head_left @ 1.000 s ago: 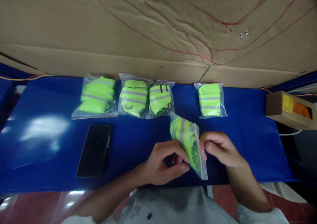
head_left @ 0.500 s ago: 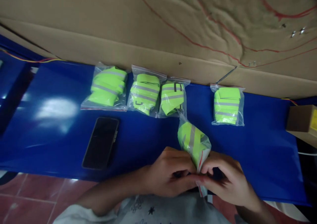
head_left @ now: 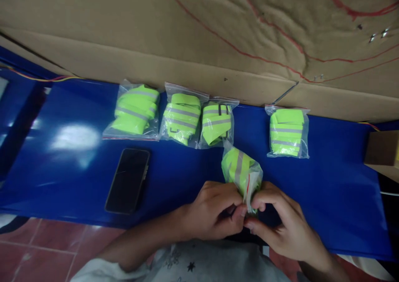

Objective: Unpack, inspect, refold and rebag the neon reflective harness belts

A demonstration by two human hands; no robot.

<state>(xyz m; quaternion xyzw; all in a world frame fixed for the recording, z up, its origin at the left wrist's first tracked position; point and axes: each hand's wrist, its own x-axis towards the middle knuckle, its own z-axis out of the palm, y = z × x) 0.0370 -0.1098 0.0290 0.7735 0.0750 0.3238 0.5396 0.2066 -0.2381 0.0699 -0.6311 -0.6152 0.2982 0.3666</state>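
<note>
A clear zip bag (head_left: 238, 165) with a folded neon-yellow reflective strap inside is held near the table's front edge, its red-lined zip end toward me. My left hand (head_left: 218, 211) pinches that end from the left, thumb against bent forefinger. On the other side my right hand (head_left: 277, 219) grips the same end, its fingers curled behind the plastic and its thumb lower down. Part of the bag's mouth is hidden by the fingers. Beyond it lie three similar packed bags, the closest a bag with black buckles (head_left: 217, 123). Another packed bag (head_left: 286, 132) lies apart on the right.
A dark phone (head_left: 127, 180) lies on the blue table (head_left: 177, 174) at left. Behind the table stands a brown cardboard panel (head_left: 124, 49) with red lines and a few metal staples. At the right edge is a cardboard box (head_left: 382, 149). Thin wires run at the back left.
The bag's zip end has folded upward and no longer hangs below my fingers. My right thumb has moved slightly away from my left thumb.
</note>
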